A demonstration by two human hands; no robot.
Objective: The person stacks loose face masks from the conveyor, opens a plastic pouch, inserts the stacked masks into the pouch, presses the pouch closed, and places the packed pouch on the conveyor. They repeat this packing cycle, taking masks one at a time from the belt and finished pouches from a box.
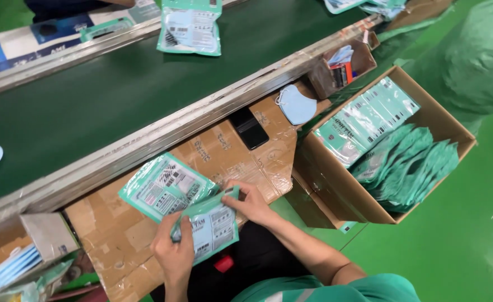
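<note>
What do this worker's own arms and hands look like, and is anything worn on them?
Both hands are bare: no gloves, rings or watch show on the left hand or the right hand. The forearms are uncovered too. Only a green garment shows by the right arm at the bottom edge.

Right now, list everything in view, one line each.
held pouch: one, teal, gripped by both hands over the cardboard worktop
second pouch: one, teal, lying on the worktop beside it
cardboard worktop: one, brown, taped, along the belt
conveyor belt: one, dark green, top left
pouch on belt: one, teal, upper middle
phone: one, black, on the worktop
loose mask: one, pale blue, by the belt rail
carton: one, brown, right, full of teal pouches
left hand: on the held pouch's lower edge
right hand: on its upper edge
</note>
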